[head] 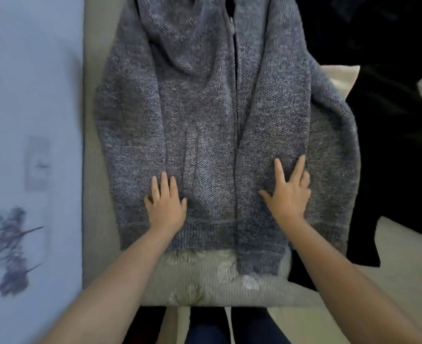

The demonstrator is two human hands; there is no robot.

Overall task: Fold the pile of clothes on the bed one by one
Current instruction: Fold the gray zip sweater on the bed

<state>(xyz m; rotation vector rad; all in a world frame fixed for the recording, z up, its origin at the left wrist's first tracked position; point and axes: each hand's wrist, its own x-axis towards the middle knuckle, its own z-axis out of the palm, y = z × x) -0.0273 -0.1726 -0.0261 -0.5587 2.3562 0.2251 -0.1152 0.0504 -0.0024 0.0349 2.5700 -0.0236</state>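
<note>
Two hands lie flat on one grey knitted hoodie, which is spread front side up on the bed and fills the centre of the view. One zipper runs down the middle of it, from 12 o'clock toward 6 o'clock, and the hood is folded down over the chest at 12 o'clock. Both sleeves, two in all, are folded in along the sides of the body. The left hand rests at about 7 o'clock from the centre, with straight fingers close together, pressing on the lower left part of the hoodie. The right hand rests at about 5 o'clock, with fingers straight and spread, pressing on the lower right part just beside the zipper. Neither hand grasps the cloth. One pale blanket with a flower pattern lies under the hem at 6 o'clock. One heap of dark clothes lies at 3 o'clock, touching the right edge of the hoodie. One light blue sheet with a dark print covers the side at 9 o'clock.
</note>
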